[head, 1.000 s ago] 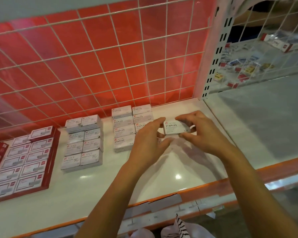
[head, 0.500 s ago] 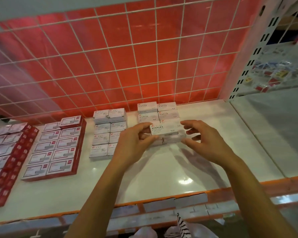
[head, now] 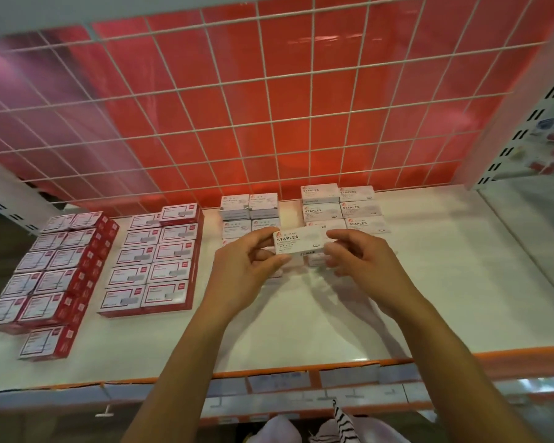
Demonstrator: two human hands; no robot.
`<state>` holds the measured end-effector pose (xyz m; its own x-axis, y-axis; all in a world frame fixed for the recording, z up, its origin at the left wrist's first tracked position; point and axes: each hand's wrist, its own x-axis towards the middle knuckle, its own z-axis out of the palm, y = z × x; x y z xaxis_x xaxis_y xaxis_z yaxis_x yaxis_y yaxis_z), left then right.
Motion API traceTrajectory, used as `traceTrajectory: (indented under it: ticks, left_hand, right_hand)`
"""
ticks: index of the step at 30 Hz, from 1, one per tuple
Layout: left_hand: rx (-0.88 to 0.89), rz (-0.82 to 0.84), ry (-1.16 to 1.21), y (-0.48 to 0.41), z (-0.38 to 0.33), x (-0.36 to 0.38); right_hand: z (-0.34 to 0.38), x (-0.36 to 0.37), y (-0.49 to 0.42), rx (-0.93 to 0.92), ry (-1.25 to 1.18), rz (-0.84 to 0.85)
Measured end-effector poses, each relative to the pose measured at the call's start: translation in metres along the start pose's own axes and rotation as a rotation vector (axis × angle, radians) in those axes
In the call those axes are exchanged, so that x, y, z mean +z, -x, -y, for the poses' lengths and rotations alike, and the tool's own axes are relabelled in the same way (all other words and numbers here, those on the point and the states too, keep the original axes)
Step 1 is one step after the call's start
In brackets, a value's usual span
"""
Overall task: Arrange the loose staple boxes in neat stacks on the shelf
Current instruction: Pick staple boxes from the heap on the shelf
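Observation:
A white staple box (head: 299,240) marked STAPLES is held above the shelf between both hands. My left hand (head: 248,266) pinches its left end with thumb and fingers. My right hand (head: 362,260) grips its right end. Right behind the box stand neat stacks of the same white boxes (head: 343,206), in two columns. A second group of white boxes (head: 250,209) sits just to their left, partly hidden by my left hand.
Red and white box stacks (head: 160,260) and a further red group (head: 52,270) fill the left of the white shelf (head: 301,330). One red box (head: 47,342) lies alone at the front left. A wire grid back panel (head: 269,107) closes the rear. An orange edge (head: 493,356) marks the shelf front.
Both hands have carried the box leftward from beside the white stacks to in front of them. The view has shifted so more red boxes show at left.

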<state>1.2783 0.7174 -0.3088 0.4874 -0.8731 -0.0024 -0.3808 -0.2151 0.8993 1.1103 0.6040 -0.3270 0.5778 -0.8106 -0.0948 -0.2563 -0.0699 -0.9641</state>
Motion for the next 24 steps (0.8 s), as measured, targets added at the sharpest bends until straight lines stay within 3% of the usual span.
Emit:
traceTrajectory:
  ticks: [6, 10, 13, 21, 24]
  left_hand:
    - [0.054, -0.097, 0.032, 0.005, 0.007, -0.005]
    - [0.185, -0.16, -0.091, 0.005, 0.014, -0.006]
    - [0.255, -0.202, -0.166, 0.006, 0.017, -0.002]
    - [0.056, -0.022, 0.119, 0.005, 0.018, -0.012]
    - [-0.007, -0.039, 0.189, 0.003, 0.019, -0.012]
  right_hand:
    - [0.014, 0.025, -0.004, -0.023, -0.038, 0.006]
    - [0.017, 0.032, -0.003, 0.031, -0.29, -0.006]
    - [0.017, 0.035, -0.004, 0.026, -0.339, -0.036]
    - [0.017, 0.035, -0.001, -0.03, -0.407, 0.004]
    - [0.018, 0.038, 0.001, -0.064, -0.449, 0.009]
